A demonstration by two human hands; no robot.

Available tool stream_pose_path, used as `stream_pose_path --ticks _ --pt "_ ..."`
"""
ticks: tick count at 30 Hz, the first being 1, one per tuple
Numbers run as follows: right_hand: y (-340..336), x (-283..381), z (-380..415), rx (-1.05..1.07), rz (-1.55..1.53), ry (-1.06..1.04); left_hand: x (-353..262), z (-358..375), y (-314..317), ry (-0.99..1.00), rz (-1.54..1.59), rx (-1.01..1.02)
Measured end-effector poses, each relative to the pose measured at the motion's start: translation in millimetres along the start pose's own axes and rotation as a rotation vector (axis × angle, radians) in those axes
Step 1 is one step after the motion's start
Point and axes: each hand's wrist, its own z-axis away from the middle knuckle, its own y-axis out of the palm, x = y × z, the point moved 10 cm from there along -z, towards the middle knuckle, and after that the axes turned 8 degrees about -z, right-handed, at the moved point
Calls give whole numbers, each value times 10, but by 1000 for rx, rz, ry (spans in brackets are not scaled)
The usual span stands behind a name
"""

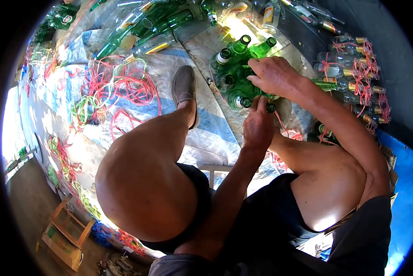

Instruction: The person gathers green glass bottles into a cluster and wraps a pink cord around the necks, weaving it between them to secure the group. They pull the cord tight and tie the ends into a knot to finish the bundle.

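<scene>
A tight cluster of upright green glass bottles (236,78) stands on the ground sheet in front of me. My right hand (276,76) reaches over the cluster's far right side, its thumb and fingers curled around a bottle's neck. My left hand (257,126) is at the near side, fingers bent in between two bottle tops (245,102); whatever they pinch is hidden. Thin pink string (219,94) runs along the cluster's left side.
Loose pink and green string (133,87) lies tangled left of my shoe (184,85). More green bottles (158,23) lie at the back. Clear bottles tied with pink string (354,73) lie stacked at right. A wooden stool (68,234) is at lower left.
</scene>
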Motion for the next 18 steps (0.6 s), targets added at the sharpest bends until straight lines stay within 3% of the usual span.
stream_pose_path --ticks 8,18 --pt "-153 75 -56 -154 -39 -134 4 -6 -26 -16 66 -29" --pt "-168 15 -81 -168 -50 -113 -4 -26 -45 -29 53 -35"
